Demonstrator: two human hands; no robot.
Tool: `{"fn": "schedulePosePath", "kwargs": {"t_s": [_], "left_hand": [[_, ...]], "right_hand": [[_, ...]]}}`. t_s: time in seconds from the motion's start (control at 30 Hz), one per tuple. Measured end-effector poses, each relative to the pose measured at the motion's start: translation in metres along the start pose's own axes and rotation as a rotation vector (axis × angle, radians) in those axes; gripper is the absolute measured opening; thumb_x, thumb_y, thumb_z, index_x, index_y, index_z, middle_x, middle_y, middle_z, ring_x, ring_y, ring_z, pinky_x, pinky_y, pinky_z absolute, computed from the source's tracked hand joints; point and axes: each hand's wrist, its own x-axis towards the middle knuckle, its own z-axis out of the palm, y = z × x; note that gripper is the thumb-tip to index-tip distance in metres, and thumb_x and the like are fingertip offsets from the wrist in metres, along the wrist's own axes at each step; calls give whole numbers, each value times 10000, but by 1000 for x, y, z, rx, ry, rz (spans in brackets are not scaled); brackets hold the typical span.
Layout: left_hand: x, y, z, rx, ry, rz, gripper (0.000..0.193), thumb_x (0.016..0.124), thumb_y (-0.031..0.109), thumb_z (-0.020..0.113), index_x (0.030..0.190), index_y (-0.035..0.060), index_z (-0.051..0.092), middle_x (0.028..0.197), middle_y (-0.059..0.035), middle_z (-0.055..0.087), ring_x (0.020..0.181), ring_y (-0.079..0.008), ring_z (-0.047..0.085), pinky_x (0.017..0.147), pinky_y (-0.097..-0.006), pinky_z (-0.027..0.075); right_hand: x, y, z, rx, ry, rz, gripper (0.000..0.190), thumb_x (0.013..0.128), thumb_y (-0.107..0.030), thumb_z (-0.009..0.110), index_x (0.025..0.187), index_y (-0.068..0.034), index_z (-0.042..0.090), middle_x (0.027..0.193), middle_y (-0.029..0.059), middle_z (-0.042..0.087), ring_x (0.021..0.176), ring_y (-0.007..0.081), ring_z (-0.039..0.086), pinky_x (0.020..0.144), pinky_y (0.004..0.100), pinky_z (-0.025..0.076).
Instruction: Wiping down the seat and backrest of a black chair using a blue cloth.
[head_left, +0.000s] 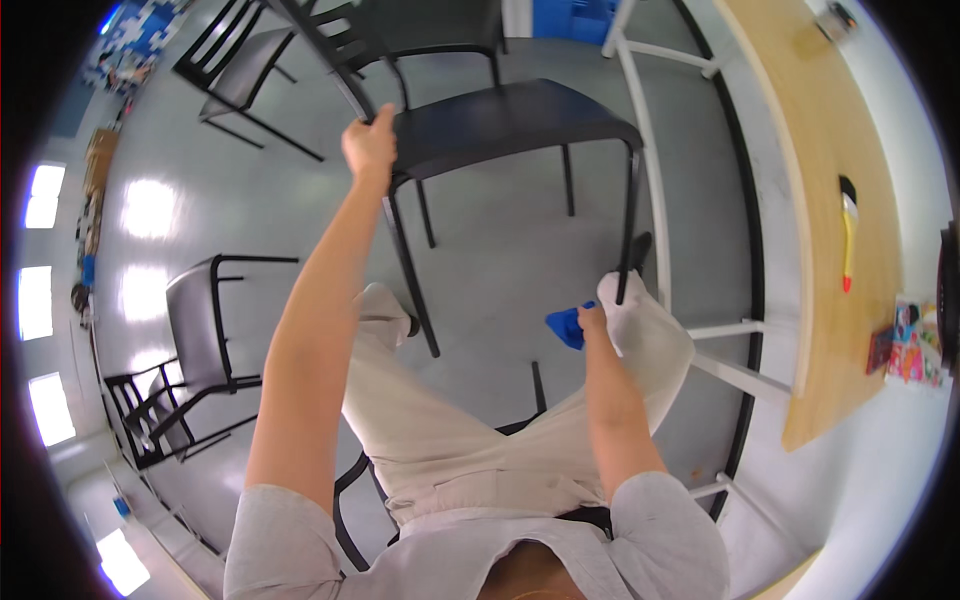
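A black chair faces me, its smooth seat tilted in the view and its thin legs spread over the floor. My left hand grips the chair's back post at the rear corner of the seat. Low between my knees, my right hand clutches a blue cloth, part of which hangs out past the fingers. The cloth is close to the chair's front right leg but looks apart from it. I sit on another dark chair, mostly hidden under me.
Other black chairs stand at the upper left, left and top. On the right is a wooden tabletop with white legs, bearing a yellow-handled brush or scraper and a glass jar.
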Motion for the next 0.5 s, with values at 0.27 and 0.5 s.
{"fn": "schedulePosePath", "kwargs": {"t_s": [0.27,0.5], "left_hand": [[-17,-8,-9,-229,-205,-41,301,828,247,732,743,45,526,555,2,477,417,-82,419,372,-264,302],[-14,-13,0,-132,-140,18,332,822,239,740,710,66,480,540,17,443,416,-76,385,396,-261,305]], "right_hand": [[-149,-294,-70,1223,-416,-802,409,924,-287,632,1150,47,557,1026,119,644,928,191,599,838,337,474],[-186,-319,-12,985,114,-941,397,935,-280,603,1142,38,488,1059,204,561,975,324,555,886,392,436]]}}
